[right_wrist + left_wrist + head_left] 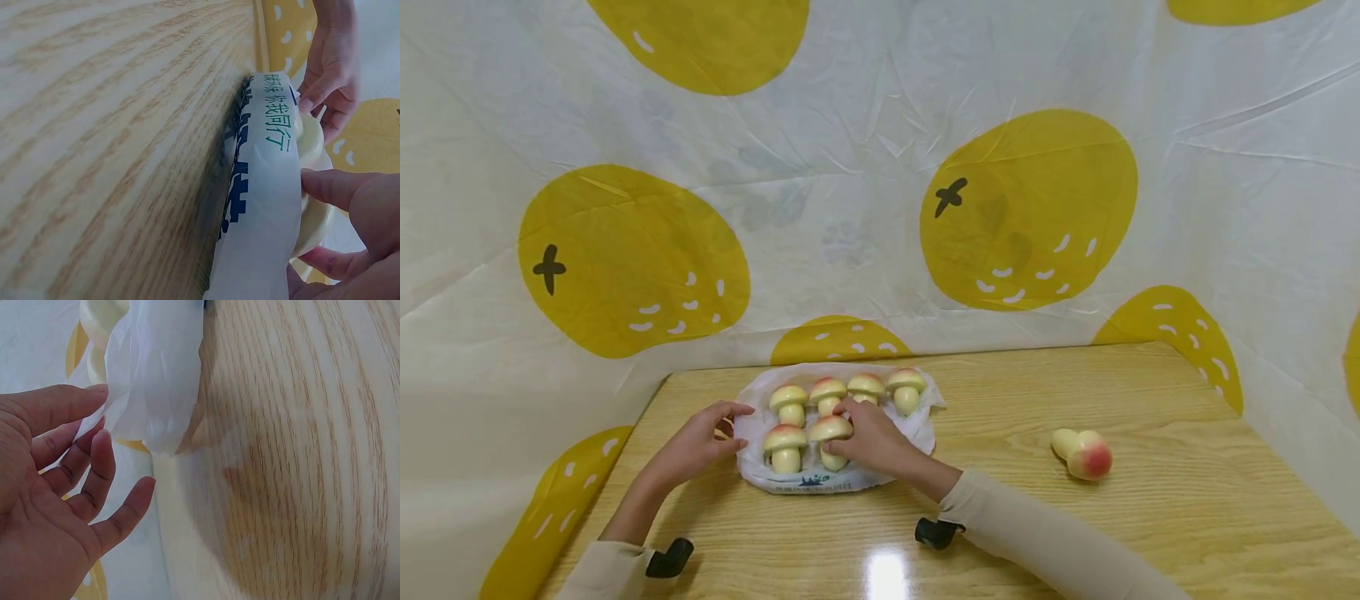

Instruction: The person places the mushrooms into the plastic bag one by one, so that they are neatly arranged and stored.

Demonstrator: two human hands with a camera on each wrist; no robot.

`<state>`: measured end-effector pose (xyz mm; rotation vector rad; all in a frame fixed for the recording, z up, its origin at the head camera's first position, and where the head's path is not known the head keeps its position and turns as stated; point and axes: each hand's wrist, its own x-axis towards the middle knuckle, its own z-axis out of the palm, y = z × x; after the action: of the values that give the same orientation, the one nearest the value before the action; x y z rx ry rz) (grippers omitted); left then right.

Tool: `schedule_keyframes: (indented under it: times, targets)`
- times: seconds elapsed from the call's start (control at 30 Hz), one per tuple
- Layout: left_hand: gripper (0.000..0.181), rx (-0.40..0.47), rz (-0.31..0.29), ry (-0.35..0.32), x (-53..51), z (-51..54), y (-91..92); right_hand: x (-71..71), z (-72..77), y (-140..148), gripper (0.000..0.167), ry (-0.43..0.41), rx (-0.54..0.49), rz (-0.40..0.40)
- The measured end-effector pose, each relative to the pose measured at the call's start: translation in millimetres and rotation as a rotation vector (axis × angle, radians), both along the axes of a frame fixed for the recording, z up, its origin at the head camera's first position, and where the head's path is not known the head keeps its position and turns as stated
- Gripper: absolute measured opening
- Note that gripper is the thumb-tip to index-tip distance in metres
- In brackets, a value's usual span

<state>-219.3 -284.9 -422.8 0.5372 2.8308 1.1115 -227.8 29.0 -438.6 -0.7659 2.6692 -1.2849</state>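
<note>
Several cream toy mushrooms (786, 450) with pink-tinged caps stand upright in two rows on a white plastic bag (857, 482), which looks spread over something shallow whose kind is hidden. My right hand (880, 442) holds the second front-row mushroom (832, 429) by its sides, thumb low and fingers at the cap. In the right wrist view, the thumb (328, 187) sits by the bag's printed edge. At the bag's left edge, my left hand (700, 446) has its fingers curved. The left wrist view shows a thin plastic fold (94, 419) between its thumb and fingers.
Another mushroom (1082, 454) lies on its side at the right of the wooden table (1000, 392). A white cloth (850, 208) with yellow fruit prints hangs behind and beside the table. Black wrist mounts (670, 558) sit at both sleeves.
</note>
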Motion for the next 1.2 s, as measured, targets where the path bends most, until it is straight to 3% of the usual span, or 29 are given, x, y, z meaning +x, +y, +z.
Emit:
schedule_keyframes:
  times: [0.43,0.77,1.0,1.2]
  targets:
    - [0.043,-0.005,0.009,-0.005,1.0,1.2,1.7,4.6,10.4,6.6,0.053,-0.022,0.065,-0.021]
    - [0.043,-0.008,0.018,-0.012,2.4,1.9,1.1,6.6,21.6,24.9,0.057,-0.033,0.024,-0.021]
    - [0.043,-0.004,0.006,0.002,1.5,2.2,0.0,6.5,29.6,41.3,0.062,-0.059,0.038,-0.065]
    - [0.042,-0.002,0.004,0.006,1.0,1.3,-0.8,5.7,34.0,59.5,0.058,-0.028,0.025,-0.043]
